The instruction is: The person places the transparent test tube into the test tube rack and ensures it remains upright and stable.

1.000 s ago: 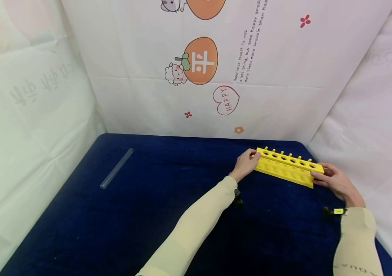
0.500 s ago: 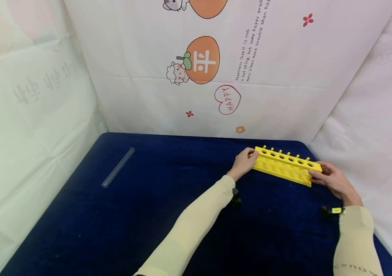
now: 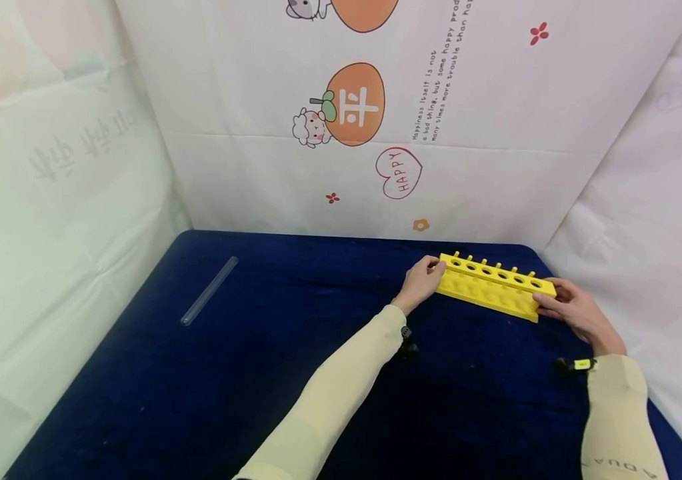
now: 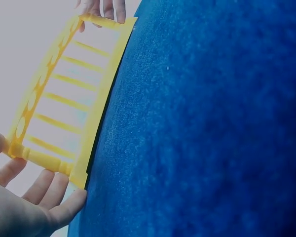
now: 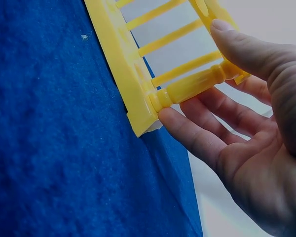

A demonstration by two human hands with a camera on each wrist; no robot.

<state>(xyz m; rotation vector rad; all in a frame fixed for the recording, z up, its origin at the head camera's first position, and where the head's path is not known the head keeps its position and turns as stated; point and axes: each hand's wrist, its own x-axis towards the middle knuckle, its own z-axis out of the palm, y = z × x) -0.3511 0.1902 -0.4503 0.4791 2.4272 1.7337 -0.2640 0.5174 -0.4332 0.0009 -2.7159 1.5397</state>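
Observation:
A yellow test tube rack [image 3: 487, 287] stands at the back right of the table, with a row of round holes along its top bar and several pegs behind. My left hand [image 3: 420, 283] grips its left end; in the left wrist view the fingers [image 4: 54, 190] curl at the end post. At the opposite end my right hand [image 3: 577, 310] holds the rack, thumb on the top bar and fingers [image 5: 207, 118] around the turned post. The rack's base [image 5: 121, 74] sits close over the blue cloth. Far to the left lies a clear test tube [image 3: 210, 291].
A dark blue cloth [image 3: 257, 373] covers the table. White printed sheets rise behind it [image 3: 257, 180] and along the left [image 3: 77, 233] and right [image 3: 635, 220] sides, the right one close to the right hand.
The whole scene shifts slightly to the right in the head view, while both hands and the rack shift a little left. The grip at both ends stays the same.

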